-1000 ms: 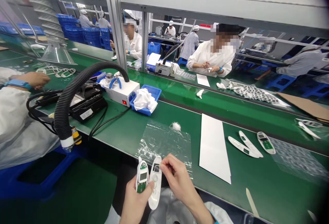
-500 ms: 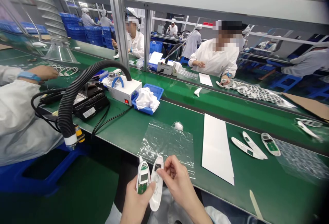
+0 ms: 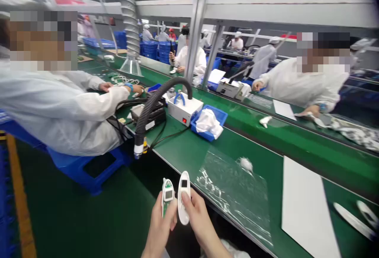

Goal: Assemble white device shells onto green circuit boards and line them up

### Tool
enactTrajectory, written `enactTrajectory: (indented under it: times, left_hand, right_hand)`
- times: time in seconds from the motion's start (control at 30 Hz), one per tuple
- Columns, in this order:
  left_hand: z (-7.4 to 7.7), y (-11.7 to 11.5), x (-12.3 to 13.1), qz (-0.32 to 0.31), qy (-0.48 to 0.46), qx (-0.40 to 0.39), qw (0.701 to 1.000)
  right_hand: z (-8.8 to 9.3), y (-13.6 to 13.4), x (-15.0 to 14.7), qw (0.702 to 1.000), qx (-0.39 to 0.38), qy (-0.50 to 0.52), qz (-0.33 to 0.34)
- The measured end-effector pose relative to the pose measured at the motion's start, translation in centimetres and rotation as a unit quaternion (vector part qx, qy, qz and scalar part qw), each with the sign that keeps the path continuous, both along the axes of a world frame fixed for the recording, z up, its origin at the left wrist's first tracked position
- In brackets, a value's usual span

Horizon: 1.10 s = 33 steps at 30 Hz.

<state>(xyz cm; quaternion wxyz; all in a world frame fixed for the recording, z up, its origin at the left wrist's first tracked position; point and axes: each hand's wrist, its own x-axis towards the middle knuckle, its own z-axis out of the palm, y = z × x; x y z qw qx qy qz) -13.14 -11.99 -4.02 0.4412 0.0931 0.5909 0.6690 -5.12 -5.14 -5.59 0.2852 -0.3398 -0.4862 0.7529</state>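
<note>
Two hands held two halves of a small handheld device side by side, off the near edge of the bench (image 3: 189,151).

The left hand (image 3: 158,230) rose from below, fingers closed on the circuit-board half (image 3: 167,196), green board and small screen showing. The right hand (image 3: 199,224) gripped the smooth white oval shell (image 3: 184,196), thumb on its face. Both pieces stood upright, long axes pointing away from the person, nearly touching. A crinkled clear plastic bag (image 3: 237,191) lay near on the bench.

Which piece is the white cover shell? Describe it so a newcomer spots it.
Start at the green bench and drop to the near edge, where two hands meet. The white cover shell is in the right hand. Its neighbour in the left hand shows a green circuit board; the shell is plain white.
</note>
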Motion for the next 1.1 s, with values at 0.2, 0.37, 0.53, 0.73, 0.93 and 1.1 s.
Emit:
enactTrajectory:
  times: [0.2,0.37,0.53,0.73,0.93,1.1]
  left_hand:
    - [-2.8,-0.8,-10.4,0.191,-0.070,0.033,0.979]
    - [-3.4,0.3,-13.7,0.252,-0.055,0.053,0.965]
    - [-3.4,2.3,-11.8,0.220,-0.044,0.042,0.974]
    - [-3.2,1.7,-12.6,0.257,-0.031,0.024,0.966]
    - [-2.9,0.7,-13.3,0.288,-0.028,0.024,0.957]
    - [-3.5,0.8,-11.1,0.267,-0.047,0.016,0.962]
  right_hand:
    - [-1.2,1.6,-13.2,0.984,-0.113,0.012,0.136]
    - [-1.5,1.0,-18.0,0.982,-0.142,0.005,0.127]
    - [-1.6,1.8,-15.4,0.990,-0.125,0.025,0.066]
    - [-1.3,1.0,-16.5,0.989,-0.133,0.019,0.065]
    - [-1.5,-0.1,-17.9,0.989,-0.125,0.013,0.078]
    - [-2.0,0.4,-15.2,0.987,-0.138,-0.002,0.078]
